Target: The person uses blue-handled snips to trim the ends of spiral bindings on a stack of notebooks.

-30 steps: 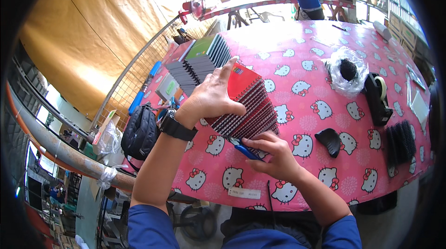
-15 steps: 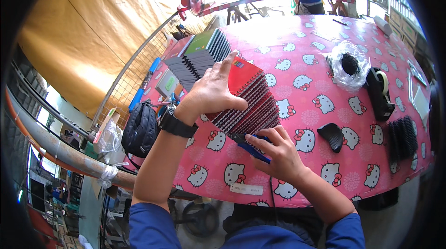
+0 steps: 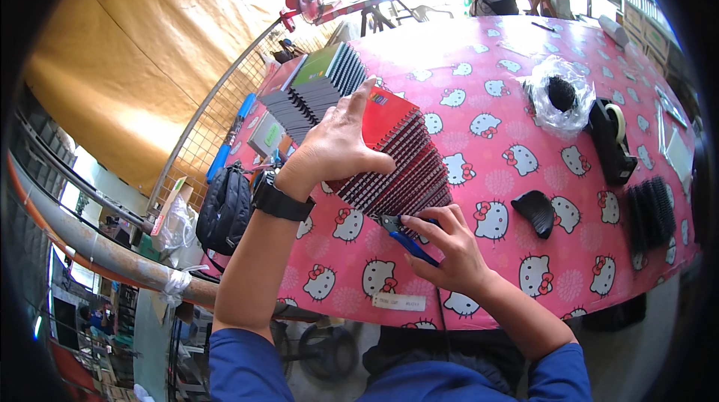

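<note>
Left hand (image 3: 337, 143) presses flat on fanned red spiral notebooks (image 3: 401, 158); right hand (image 3: 449, 248) pinches blue-handled pliers (image 3: 404, 237).

A fanned stack of red-covered spiral-bound notebooks (image 3: 397, 166) lies on the pink cartoon-print tablecloth (image 3: 517, 267), with the left hand (image 3: 341, 143) flat on top of it and the right hand (image 3: 449, 248) at its near edge, holding blue-handled pliers (image 3: 404, 236). Behind and left of this stack sits a second pile of green-covered spiral notebooks (image 3: 318, 87). To the right lie a small black curved plastic piece (image 3: 535, 211), a black tape dispenser (image 3: 610, 140) and, behind it, a clear plastic bag with a dark object inside (image 3: 558, 95); a black bag (image 3: 223, 211) hangs off the table's left side.
</note>
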A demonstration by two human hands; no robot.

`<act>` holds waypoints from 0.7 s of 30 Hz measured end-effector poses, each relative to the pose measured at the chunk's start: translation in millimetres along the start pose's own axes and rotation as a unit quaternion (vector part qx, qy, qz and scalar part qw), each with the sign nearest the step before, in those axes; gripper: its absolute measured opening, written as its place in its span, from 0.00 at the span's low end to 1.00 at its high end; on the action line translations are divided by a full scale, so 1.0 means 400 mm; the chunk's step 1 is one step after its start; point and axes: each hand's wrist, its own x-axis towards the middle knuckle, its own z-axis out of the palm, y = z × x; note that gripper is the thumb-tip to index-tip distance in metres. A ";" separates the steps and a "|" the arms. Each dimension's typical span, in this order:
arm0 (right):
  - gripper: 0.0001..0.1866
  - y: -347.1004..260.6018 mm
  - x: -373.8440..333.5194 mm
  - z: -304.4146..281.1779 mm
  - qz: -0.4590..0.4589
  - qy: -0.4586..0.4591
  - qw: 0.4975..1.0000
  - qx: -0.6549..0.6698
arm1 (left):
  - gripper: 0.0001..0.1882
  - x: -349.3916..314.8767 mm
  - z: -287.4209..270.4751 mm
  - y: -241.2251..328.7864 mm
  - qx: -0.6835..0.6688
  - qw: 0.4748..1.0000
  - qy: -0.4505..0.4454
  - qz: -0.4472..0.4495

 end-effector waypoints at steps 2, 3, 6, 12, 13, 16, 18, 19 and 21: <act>0.30 0.002 0.001 0.001 -0.063 0.031 0.996 -0.054 | 0.62 0.000 0.002 -0.001 -0.001 1.000 -0.002 0.002; 0.30 0.003 0.002 0.003 -0.059 0.035 0.996 -0.054 | 0.62 0.000 0.001 -0.001 -0.003 1.000 -0.001 0.003; 0.29 0.020 0.003 0.012 -0.087 0.040 0.987 -0.131 | 0.62 0.004 0.007 -0.009 0.024 0.999 0.026 0.039; 0.23 0.049 0.000 0.011 0.212 -0.133 0.888 0.385 | 0.62 -0.001 0.001 -0.007 0.013 0.999 0.003 0.044; 0.23 0.049 -0.005 0.013 0.323 -0.195 0.756 0.535 | 0.62 -0.002 0.002 -0.005 0.002 0.999 0.006 0.040; 0.27 0.023 -0.026 0.021 0.030 -0.008 1.000 0.003 | 0.63 0.007 0.002 -0.003 -0.010 1.000 0.000 0.022; 0.32 0.032 -0.035 0.024 0.010 -0.011 0.997 -0.069 | 0.63 0.009 0.008 -0.021 -0.050 0.998 0.016 0.044; 0.33 0.036 -0.034 0.026 -0.026 0.004 0.995 -0.093 | 0.63 0.010 0.008 -0.025 -0.057 0.997 0.019 0.044; 0.34 0.042 -0.033 0.035 -0.058 0.027 0.992 -0.109 | 0.63 0.011 0.010 -0.022 -0.064 0.997 0.012 0.035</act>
